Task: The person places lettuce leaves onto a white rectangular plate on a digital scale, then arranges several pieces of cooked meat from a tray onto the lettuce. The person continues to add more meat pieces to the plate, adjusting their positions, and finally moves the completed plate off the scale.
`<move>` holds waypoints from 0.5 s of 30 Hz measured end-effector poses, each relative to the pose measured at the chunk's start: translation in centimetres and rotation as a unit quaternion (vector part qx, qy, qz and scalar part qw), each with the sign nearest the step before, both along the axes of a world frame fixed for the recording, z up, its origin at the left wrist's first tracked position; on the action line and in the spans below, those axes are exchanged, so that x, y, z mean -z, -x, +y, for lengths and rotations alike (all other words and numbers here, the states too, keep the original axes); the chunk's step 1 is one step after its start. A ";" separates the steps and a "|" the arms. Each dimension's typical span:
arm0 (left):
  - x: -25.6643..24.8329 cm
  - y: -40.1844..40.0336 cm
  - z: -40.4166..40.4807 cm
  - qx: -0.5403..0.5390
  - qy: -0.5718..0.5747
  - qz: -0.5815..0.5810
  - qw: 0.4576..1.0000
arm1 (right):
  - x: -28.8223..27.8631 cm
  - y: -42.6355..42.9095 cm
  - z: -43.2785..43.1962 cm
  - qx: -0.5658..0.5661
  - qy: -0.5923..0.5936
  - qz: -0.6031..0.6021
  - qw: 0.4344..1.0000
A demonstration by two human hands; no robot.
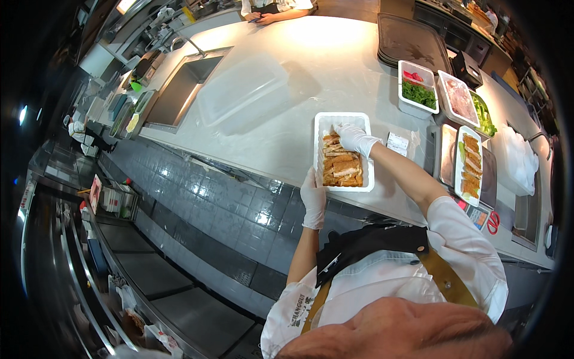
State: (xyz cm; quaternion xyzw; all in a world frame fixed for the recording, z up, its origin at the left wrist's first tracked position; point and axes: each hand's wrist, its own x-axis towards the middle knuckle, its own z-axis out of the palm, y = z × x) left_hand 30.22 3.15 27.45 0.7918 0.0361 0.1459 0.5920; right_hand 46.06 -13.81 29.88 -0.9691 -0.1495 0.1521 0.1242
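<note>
A white plastic tray (370, 175) with sliced, browned meat (343, 166) in it lies at the counter's near edge. Gloved in white, my left hand (313, 197) grips the tray's lower left rim. My right hand (356, 138), also gloved, reaches over the right rim with its fingertips at the meat's far end; whether they pinch a piece is hidden. Right of the tray lie printed labels (397, 143). Farther right, a narrow white tray (458, 167) of similar sliced pieces rests on a scale beside red-handled scissors (493, 222).
Tubs of greens (419, 93), pale meat (458, 96) and lettuce (481, 112) stand at the right, near stacked dark trays (410, 40). A translucent lid (244, 92) lies left of centre, by a sink (184, 87). Another person's hands (264, 18) rest at the far edge.
</note>
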 end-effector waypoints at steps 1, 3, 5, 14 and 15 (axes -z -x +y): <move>-0.5 0.2 0.0 0.006 0.011 0.003 1.000 | 0.8 -0.4 -0.1 0.018 -0.012 0.019 1.000; 0.1 0.1 0.1 0.002 0.002 0.005 1.000 | 2.1 -1.1 0.1 0.051 -0.035 0.059 0.996; 1.0 0.0 0.3 -0.004 -0.022 0.018 1.000 | 2.1 -1.4 -0.1 0.032 -0.021 0.067 0.997; 3.8 -0.8 0.4 -0.024 -0.052 0.030 0.998 | 3.4 -0.7 -0.6 -0.002 0.029 -0.033 0.999; 3.1 -0.6 0.3 -0.023 -0.045 0.034 0.998 | 3.5 -0.9 -0.5 0.001 0.014 -0.011 1.000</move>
